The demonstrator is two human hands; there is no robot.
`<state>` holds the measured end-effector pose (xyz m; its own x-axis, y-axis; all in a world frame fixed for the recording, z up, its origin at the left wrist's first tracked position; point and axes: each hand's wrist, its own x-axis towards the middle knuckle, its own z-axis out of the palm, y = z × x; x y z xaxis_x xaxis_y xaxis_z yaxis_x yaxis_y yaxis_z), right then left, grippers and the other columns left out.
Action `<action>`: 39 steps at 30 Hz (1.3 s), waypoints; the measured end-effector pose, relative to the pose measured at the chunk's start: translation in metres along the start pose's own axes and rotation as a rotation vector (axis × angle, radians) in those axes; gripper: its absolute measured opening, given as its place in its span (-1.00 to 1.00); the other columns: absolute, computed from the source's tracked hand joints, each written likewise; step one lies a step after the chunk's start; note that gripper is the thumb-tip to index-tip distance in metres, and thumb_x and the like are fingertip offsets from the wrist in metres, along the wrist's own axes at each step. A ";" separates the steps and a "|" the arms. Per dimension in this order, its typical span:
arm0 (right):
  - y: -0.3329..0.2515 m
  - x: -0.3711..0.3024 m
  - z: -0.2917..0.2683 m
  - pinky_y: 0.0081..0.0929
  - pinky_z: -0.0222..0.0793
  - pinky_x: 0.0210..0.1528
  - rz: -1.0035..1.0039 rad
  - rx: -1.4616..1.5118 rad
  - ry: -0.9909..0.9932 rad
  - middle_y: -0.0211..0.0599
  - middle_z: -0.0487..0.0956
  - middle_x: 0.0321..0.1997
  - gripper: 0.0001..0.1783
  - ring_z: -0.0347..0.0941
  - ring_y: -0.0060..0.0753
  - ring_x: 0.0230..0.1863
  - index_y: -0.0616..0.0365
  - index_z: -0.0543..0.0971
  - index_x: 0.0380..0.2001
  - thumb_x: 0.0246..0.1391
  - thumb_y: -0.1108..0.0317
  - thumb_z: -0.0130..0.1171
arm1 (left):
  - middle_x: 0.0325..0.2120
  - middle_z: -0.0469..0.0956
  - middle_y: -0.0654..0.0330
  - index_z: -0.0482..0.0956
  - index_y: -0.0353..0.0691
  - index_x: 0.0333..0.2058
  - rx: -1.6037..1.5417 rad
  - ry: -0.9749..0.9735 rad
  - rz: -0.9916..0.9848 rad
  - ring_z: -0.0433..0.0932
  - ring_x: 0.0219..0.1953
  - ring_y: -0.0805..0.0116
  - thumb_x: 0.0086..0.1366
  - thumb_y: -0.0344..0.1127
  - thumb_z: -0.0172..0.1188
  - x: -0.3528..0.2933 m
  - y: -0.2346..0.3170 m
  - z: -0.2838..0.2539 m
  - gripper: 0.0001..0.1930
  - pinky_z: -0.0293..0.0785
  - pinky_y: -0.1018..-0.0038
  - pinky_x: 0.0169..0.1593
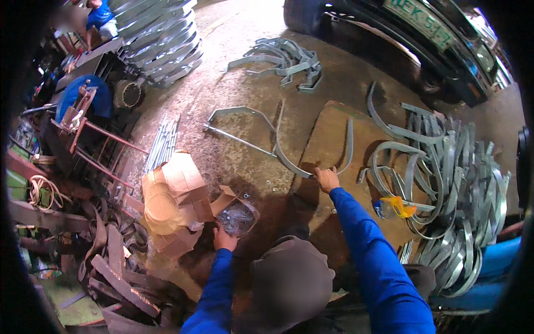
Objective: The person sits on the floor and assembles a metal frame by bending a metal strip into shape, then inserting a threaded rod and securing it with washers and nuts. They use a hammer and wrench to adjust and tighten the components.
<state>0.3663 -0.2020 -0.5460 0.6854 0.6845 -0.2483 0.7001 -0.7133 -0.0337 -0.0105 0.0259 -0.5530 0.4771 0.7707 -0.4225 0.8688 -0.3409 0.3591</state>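
Note:
Out in front, my right hand point(327, 179) is closed on a curved grey metal band point(285, 158) by its bend. One end of this band rises to the right and the other stretches up and left. The band meets an angled metal strap with a straight rod point(240, 137) across it on the floor. My left hand point(225, 239) is at the near edge of a small open cardboard box point(225, 200). Inside the box lies a clear plastic bag of small metal parts point(236, 218). My left fingers are partly hidden there, so their grip does not show.
A larger cardboard box point(167, 203) stands left, beside metal rods point(162, 145). Curved metal bands point(467, 183) pile up at right, near a yellow packet point(401, 207). More straps point(286, 58) lie ahead. A vehicle point(389, 33) stands far right; another person point(100, 16) sits far left.

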 end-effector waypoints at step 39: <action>0.138 -0.056 -0.061 -0.10 0.45 -0.17 0.436 0.267 0.087 -0.05 0.61 -0.34 -0.73 0.54 0.01 -0.24 -0.03 0.67 -0.34 0.00 0.07 0.18 | -0.35 0.57 0.00 0.51 -0.31 -0.12 0.050 -0.178 0.856 0.53 -0.24 0.04 0.09 -0.24 0.28 -0.213 0.257 -0.208 -0.60 0.41 0.29 -0.11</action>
<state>0.4369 -0.3298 -0.4778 0.9240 0.3174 -0.2132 0.2785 -0.9407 -0.1937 0.0838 -0.1134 -0.1975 0.9780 0.1450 -0.1500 0.2057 -0.7901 0.5775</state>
